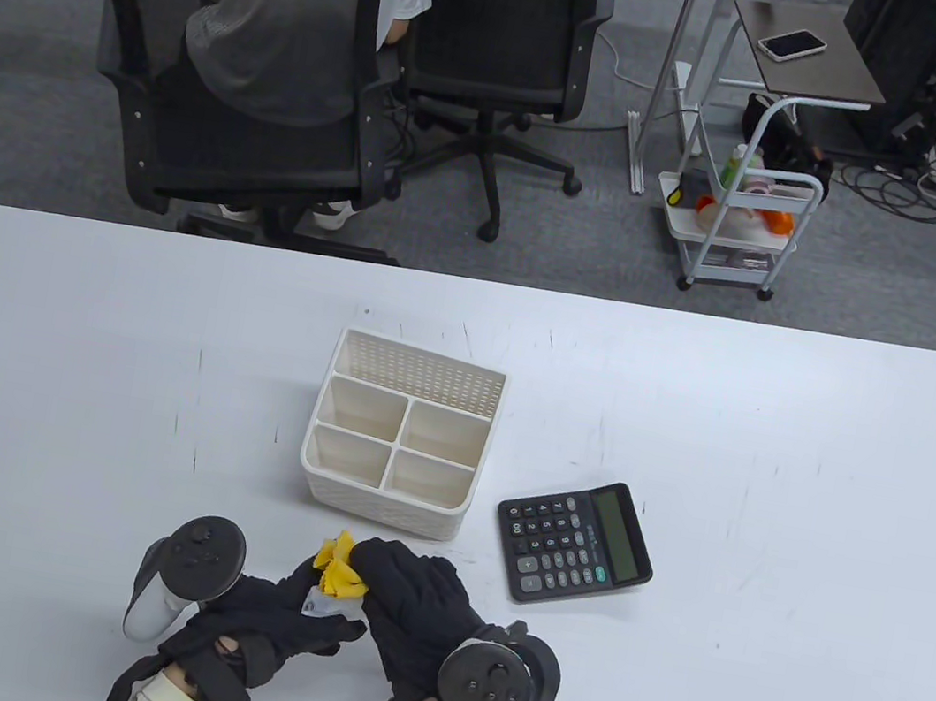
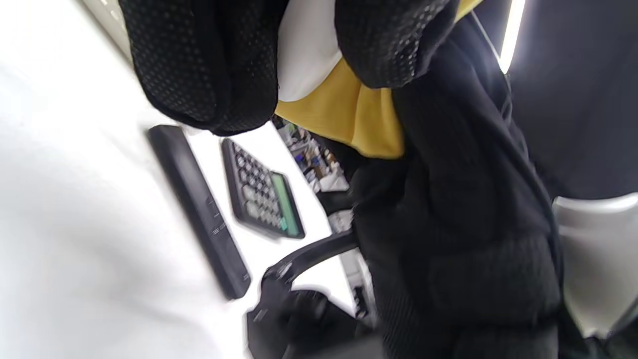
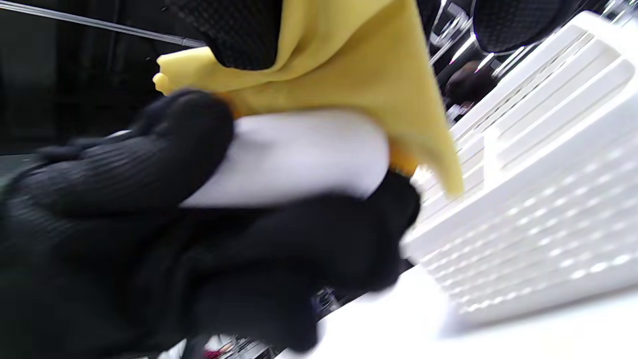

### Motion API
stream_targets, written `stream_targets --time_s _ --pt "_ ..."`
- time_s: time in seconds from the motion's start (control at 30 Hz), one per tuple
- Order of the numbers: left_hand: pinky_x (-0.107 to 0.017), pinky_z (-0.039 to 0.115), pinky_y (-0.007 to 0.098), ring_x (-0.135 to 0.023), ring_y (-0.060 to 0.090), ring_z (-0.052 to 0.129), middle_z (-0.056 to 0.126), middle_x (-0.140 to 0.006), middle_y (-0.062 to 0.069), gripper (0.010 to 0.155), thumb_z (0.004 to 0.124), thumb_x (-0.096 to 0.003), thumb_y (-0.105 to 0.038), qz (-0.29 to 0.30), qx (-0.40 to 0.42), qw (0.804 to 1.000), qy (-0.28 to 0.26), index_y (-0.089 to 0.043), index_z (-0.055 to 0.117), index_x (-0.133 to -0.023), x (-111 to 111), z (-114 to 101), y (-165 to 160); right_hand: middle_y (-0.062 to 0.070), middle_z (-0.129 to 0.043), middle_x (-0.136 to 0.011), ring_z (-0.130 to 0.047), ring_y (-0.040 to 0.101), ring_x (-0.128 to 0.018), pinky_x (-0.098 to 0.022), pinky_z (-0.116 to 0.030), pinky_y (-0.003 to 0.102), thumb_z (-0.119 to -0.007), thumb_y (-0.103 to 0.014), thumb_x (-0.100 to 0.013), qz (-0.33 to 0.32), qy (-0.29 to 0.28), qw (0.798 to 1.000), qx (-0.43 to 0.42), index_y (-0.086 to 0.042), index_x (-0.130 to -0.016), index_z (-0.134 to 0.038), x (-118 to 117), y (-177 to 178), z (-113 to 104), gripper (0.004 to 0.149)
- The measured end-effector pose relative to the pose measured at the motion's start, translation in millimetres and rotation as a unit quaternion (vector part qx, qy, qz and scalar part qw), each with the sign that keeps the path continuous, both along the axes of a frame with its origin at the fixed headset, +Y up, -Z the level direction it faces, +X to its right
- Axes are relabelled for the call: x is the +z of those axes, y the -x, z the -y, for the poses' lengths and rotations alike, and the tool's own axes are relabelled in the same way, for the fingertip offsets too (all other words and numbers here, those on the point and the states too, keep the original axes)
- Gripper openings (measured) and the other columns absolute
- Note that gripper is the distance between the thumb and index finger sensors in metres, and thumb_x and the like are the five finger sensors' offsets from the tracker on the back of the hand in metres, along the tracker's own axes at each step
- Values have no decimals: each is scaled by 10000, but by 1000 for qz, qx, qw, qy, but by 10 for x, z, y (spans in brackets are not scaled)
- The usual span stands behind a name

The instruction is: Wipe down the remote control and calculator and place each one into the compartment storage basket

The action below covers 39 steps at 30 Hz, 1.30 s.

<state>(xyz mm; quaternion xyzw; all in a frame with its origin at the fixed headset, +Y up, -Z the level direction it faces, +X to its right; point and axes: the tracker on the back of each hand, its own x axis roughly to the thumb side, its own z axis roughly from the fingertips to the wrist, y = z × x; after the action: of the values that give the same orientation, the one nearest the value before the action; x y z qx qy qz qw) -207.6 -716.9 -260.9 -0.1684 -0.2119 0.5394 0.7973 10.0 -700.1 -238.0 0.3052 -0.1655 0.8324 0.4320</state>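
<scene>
My left hand (image 1: 272, 613) grips a white remote control (image 1: 327, 605) near the table's front edge, fingers curled round it (image 2: 209, 65). My right hand (image 1: 408, 600) presses a crumpled yellow cloth (image 1: 337, 571) onto the remote's far end, pinching the cloth (image 3: 349, 60) over the white body (image 3: 299, 154). The black calculator (image 1: 575, 543) lies flat, face up, to the right of the white compartment basket (image 1: 378, 510). The basket's compartments hold nothing. A slim black remote (image 2: 199, 209) lies on the table beside the calculator (image 2: 261, 197); in the table view my right hand hides it.
The basket's slatted wall (image 3: 538, 199) stands just beyond the cloth. Past the table's far edge are two black office chairs (image 1: 238, 61), a seated person, and a white cart (image 1: 740, 226).
</scene>
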Motion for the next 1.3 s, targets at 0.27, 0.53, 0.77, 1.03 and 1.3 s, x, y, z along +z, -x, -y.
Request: stream_targets --time_s 0.27,0.53,0.77,1.03,1.3 --pt "-581 863 449 -854 399 917 661 -1027 308 811 804 -516 -244 15 -24 999 -22 65 279 -1051 18 -22 -28 205 -607 -1146 -519 494 -1041 -601 -440 814 -632 -434 -632 -96 34 994 25 -95 -1134 -570 32 142 47 609" --pt "-589 860 448 -860 405 910 644 -1031 311 823 796 -519 -239 2 47 999 -2 81 246 -1042 7 -34 32 226 -497 -1185 -444 511 -1057 -595 -378 829 -562 -443 -644 -68 44 996 21 -87 -1148 -529 -22 30 93 618" --pt "-619 824 463 -904 440 843 579 -1047 345 801 697 -576 -337 0 98 995 4 68 189 -1045 20 10 79 224 -314 -1207 -320 490 -1085 -609 -362 824 -696 -343 -614 -108 38 992 52 -73 -1175 -298 -7 106 97 739" --pt "-635 808 483 -919 473 814 562 -1053 369 731 576 -589 -373 16 115 993 0 58 229 -1067 35 -29 25 214 -540 -1157 -531 470 -1032 -612 -447 785 -647 -285 -625 -8 7 1000 29 -92 -1129 -528 -5 27 71 552" --pt "-632 803 485 -913 476 819 578 -1081 340 902 420 -525 -674 1 131 991 17 1 285 -1108 51 56 73 192 -494 -1175 -472 488 -1045 -614 -448 788 -643 -293 -622 -43 -72 993 81 -112 -1133 -494 123 207 59 563"
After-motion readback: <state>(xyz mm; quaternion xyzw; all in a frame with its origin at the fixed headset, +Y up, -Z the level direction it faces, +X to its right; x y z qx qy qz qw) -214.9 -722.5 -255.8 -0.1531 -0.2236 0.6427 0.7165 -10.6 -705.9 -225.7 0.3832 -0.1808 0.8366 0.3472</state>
